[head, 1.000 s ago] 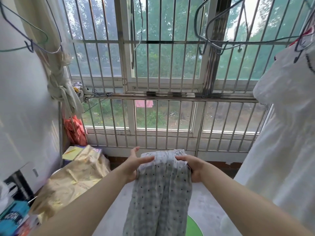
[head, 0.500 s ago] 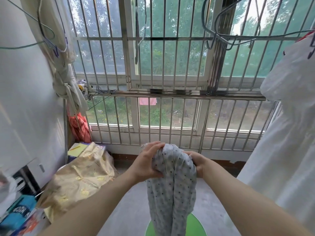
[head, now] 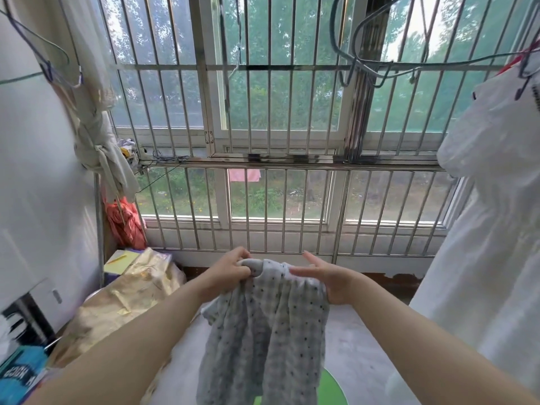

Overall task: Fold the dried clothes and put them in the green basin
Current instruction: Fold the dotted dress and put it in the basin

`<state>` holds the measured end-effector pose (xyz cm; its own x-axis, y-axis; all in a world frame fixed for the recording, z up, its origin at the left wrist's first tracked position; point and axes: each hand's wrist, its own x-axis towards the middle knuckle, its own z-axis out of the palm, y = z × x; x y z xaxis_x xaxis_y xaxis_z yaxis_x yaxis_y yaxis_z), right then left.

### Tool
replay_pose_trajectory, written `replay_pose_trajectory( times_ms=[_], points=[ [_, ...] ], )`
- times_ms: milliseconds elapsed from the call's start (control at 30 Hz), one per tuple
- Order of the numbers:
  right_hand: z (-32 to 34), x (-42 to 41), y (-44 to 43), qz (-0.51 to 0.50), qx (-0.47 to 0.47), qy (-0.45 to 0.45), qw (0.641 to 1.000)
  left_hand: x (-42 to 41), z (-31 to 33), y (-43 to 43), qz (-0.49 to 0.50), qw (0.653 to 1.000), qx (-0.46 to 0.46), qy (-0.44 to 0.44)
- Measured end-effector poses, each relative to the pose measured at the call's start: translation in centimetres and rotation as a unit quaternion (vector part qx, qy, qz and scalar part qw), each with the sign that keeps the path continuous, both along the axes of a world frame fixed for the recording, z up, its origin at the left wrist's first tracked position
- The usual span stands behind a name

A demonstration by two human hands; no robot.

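- Dotted grey-white cotton garment (head: 263, 331): lately bunched, now spread wider above round green plastic basin (head: 331, 385); fold unfinished.
- Left hand (head: 230, 273): curled fingers pinch top edge.
- Right hand (head: 327, 277): fingers straight, flat on cloth.

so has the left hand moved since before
Yes, the left hand slid left, away from the steel grille's double upright bar, stretching the grey dotted cloth.

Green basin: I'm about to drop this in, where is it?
Head view, bottom centre, on the floor: the green basin is mostly hidden behind the dotted cloth, its rim showing right of it.
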<state>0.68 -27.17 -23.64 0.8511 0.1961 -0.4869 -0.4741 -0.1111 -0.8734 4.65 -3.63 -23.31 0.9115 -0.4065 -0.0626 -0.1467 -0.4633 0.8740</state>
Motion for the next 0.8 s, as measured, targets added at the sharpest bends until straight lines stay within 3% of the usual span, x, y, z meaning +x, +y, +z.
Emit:
replay_pose_trajectory(
  times_ms=[133, 200, 267, 300, 367, 533, 700, 800],
  points=[
    [0.3, -0.5, 0.7, 0.097, -0.027, -0.058, 0.993, 0.1, 0.2, 0.6, 0.03, 0.99, -0.09, 0.109],
    [-0.1, -0.8, 1.2, 0.128, -0.159, -0.125, 0.971, 0.2, 0.1, 0.9, 0.047, 0.981, -0.12, 0.143],
    [-0.3, -1.0, 1.7, 0.087, -0.306, -0.211, 0.924, 0.1, 0.1, 1.1, 0.061, 0.975, -0.145, 0.16],
    [-0.5, -1.1, 1.8, 0.049, -0.333, -0.241, 0.91, 0.0, 0.1, 1.2, 0.068, 0.971, -0.159, 0.167],
    [-0.9, -0.9, 1.7, -0.024, -0.305, -0.249, 0.919, 0.0, 0.0, 1.6, 0.08, 0.957, -0.205, 0.187],
    [-1.4, -0.1, 1.2, -0.13, -0.11, -0.202, 0.965, 0.2, -0.5, 2.1, 0.11, 0.923, -0.307, 0.205],
    [-0.2, -1.2, 2.0, -0.09, 0.012, -0.2, 0.976, -0.2, 0.0, 1.4, 0.111, 0.901, -0.375, 0.188],
    [0.1, -1.4, 2.5, -0.109, 0.075, -0.154, 0.979, 0.2, -0.5, 1.3, 0.117, 0.905, -0.371, 0.172]
  ],
)
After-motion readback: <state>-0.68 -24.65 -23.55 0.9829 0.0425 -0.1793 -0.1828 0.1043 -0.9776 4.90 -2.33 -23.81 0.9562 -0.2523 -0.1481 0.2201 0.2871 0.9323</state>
